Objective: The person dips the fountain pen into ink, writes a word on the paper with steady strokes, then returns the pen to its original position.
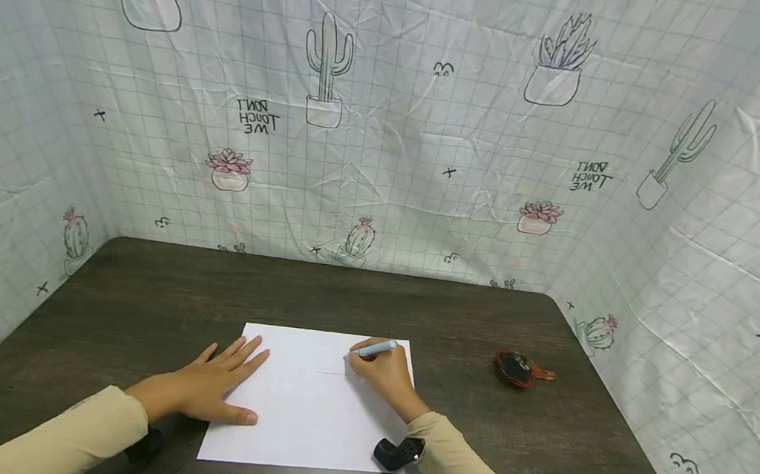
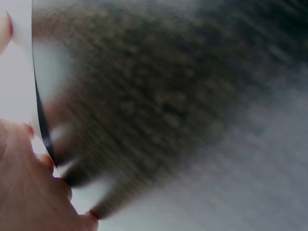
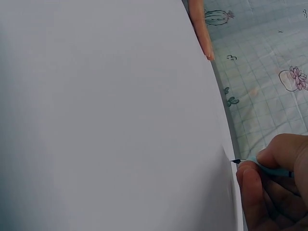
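Note:
A white sheet of paper (image 1: 299,417) lies on the dark table, bearing a thin horizontal line (image 1: 334,373) at its upper right. My right hand (image 1: 386,371) pinches a light blue pen (image 1: 374,349) between thumb and fingers over that side of the sheet. In the right wrist view the pen's dark tip (image 3: 236,161) is right at the paper surface. Spread flat across the sheet's left edge, my left hand (image 1: 217,388) has its fingertips and thumb resting on the paper. The left wrist view is mostly filled by a dark, blurred, streaky surface beside the fingers.
On the right of the dark wooden table (image 1: 168,287) lies a small reddish-brown object (image 1: 520,369) with a black top and a short tab. A white grid-patterned curtain (image 1: 386,163) printed with cacti stands behind the table and along both sides. Each wrist carries a black device (image 1: 398,454).

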A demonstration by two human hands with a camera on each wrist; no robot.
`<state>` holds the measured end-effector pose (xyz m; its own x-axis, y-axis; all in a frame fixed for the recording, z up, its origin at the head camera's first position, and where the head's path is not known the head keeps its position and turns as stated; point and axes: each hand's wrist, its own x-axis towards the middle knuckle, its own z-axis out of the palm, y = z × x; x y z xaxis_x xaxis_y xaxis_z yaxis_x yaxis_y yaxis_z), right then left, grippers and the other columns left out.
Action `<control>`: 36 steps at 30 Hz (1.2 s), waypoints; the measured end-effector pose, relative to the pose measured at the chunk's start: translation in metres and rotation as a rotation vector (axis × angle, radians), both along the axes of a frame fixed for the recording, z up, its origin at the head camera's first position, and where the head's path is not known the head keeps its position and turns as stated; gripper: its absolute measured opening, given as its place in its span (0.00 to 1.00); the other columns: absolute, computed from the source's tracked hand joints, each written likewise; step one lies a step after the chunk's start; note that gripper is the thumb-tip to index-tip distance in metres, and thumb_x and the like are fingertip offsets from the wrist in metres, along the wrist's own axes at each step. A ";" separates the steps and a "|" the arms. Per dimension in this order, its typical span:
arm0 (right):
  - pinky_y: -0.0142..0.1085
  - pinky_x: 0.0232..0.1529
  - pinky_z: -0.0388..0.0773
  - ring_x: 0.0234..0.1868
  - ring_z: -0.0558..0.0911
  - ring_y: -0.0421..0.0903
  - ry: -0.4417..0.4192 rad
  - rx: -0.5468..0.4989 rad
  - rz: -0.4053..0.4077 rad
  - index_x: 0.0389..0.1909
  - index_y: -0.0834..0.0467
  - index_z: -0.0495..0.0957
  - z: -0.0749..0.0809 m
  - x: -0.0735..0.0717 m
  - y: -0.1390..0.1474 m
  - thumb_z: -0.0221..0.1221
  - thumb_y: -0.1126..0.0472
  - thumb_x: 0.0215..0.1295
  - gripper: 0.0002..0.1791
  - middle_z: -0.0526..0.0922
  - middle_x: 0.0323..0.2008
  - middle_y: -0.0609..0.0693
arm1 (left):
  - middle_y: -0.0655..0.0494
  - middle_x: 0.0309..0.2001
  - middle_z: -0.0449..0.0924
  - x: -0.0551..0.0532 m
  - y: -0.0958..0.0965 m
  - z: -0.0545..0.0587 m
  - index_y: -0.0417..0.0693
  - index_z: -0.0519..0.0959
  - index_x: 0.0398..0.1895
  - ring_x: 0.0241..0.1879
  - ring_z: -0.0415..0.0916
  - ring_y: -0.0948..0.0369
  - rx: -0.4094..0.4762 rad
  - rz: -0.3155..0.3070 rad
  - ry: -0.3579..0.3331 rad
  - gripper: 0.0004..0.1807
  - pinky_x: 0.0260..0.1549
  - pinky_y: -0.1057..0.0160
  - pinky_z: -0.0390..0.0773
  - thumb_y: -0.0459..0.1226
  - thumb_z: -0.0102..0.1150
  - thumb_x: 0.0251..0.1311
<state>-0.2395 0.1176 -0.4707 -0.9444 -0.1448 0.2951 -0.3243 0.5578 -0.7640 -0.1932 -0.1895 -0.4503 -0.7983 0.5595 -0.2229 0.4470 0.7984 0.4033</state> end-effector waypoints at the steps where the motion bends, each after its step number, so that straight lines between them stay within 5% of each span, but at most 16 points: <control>1: 0.26 0.20 0.69 0.16 0.72 0.31 0.003 0.005 -0.001 0.25 0.57 0.86 0.000 0.001 0.000 0.63 0.68 0.51 0.05 0.83 0.20 0.46 | 0.46 0.77 0.33 0.000 0.000 -0.001 0.51 0.46 0.77 0.75 0.32 0.43 -0.003 0.002 -0.001 0.56 0.63 0.30 0.33 0.70 0.53 0.52; 36: 0.26 0.19 0.69 0.16 0.70 0.30 0.044 0.072 0.062 0.23 0.54 0.85 0.002 0.025 0.004 0.63 0.68 0.50 0.06 0.82 0.17 0.40 | 0.47 0.77 0.35 0.000 0.001 -0.002 0.51 0.48 0.77 0.75 0.33 0.44 -0.013 0.012 0.008 0.57 0.63 0.30 0.34 0.71 0.52 0.50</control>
